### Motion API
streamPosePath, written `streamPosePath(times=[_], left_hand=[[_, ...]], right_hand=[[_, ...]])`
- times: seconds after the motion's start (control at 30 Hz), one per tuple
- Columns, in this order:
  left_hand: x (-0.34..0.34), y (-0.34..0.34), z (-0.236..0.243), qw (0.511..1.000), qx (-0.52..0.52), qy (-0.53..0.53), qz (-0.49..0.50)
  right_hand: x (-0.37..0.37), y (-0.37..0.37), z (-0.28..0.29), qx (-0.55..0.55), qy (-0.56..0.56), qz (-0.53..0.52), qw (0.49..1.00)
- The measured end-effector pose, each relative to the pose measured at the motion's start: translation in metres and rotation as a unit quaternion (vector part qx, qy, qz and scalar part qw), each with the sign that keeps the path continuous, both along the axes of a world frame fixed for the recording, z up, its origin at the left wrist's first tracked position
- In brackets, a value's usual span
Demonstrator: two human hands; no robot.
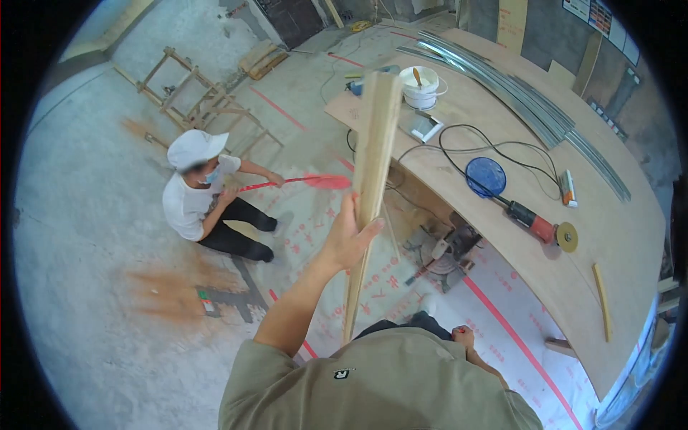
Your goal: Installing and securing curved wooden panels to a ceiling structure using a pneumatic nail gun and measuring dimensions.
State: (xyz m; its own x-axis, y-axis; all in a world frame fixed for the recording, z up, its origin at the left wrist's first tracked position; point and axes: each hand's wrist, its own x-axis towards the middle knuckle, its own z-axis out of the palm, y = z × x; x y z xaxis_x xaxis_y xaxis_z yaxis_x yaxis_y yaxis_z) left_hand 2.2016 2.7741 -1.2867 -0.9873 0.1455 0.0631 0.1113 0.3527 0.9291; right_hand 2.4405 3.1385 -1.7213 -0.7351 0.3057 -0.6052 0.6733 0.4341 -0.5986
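My left hand (351, 235) is closed round a long, pale wooden board (376, 143) that stands nearly upright in front of me. The thumb lies on one side of the board, the fingers on the other. Its top rises past the table edge, and its lower end drops behind my body. My right hand (464, 335) hangs low beside my hip with curled fingers. A speck of red shows at those fingers, too small to name. Beyond the board, under the table's edge, a dark miter saw (444, 254) sits on the floor covering.
On the plywood table (595, 251) lie a red-black angle grinder (541, 226), metal profiles (516, 93), a white bucket (420, 89), a blue lid (485, 176) and a wood strip (602, 301). At left, a person in a white cap (190, 193) holds a red-headed broom (326, 181). Wooden sawhorses (204, 100) stand behind.
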Motion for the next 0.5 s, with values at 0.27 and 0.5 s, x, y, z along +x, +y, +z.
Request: streamPosePath(times=[0.27,0.5], left_hand=[[-0.020,-0.043,-0.022,0.990,-0.122,0.032,0.069],[-0.060,-0.077,-0.060,0.992,-0.125,0.017,0.021]], right_hand=[[-0.031,0.000,-0.015,0.060,-0.124,0.031,0.990],[-0.043,-0.004,-0.022,0.066,-0.115,0.055,0.990]])
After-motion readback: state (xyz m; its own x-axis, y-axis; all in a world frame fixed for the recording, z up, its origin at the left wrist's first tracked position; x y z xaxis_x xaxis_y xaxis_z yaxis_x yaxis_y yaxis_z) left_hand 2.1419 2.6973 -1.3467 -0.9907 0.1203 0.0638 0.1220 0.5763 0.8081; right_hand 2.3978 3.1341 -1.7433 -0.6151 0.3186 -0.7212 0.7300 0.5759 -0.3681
